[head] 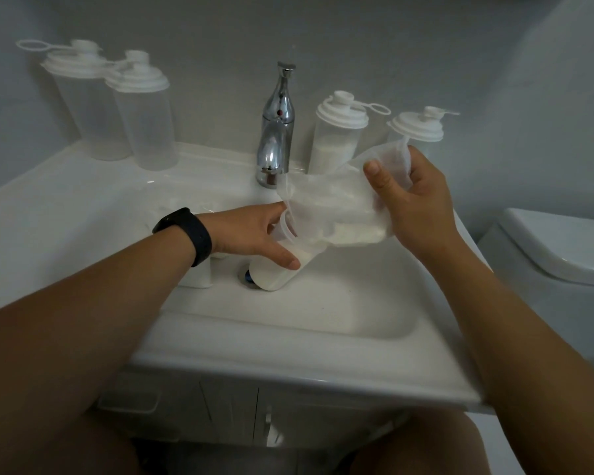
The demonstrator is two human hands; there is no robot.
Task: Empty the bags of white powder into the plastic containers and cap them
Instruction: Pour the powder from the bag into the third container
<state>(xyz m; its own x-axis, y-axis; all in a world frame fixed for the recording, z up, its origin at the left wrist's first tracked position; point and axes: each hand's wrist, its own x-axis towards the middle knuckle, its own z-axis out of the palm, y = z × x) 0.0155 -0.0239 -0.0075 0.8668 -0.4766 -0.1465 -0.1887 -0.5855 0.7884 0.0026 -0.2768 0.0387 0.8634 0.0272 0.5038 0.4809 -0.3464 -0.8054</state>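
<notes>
While right hand (422, 207) grips bag (336, 204), left hand (254, 234) holds container (282, 265) in white sink (288, 341)

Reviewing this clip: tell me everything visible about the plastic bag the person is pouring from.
The plastic bag is thin, translucent and crumpled, held tilted above the sink basin. White powder lies in its lower part. The right hand grips its raised end, thumb across the film. Its lower end reaches the mouth of the open container, which the left hand holds tilted in the basin. Behind it stand the faucet and two capped containers.
</notes>
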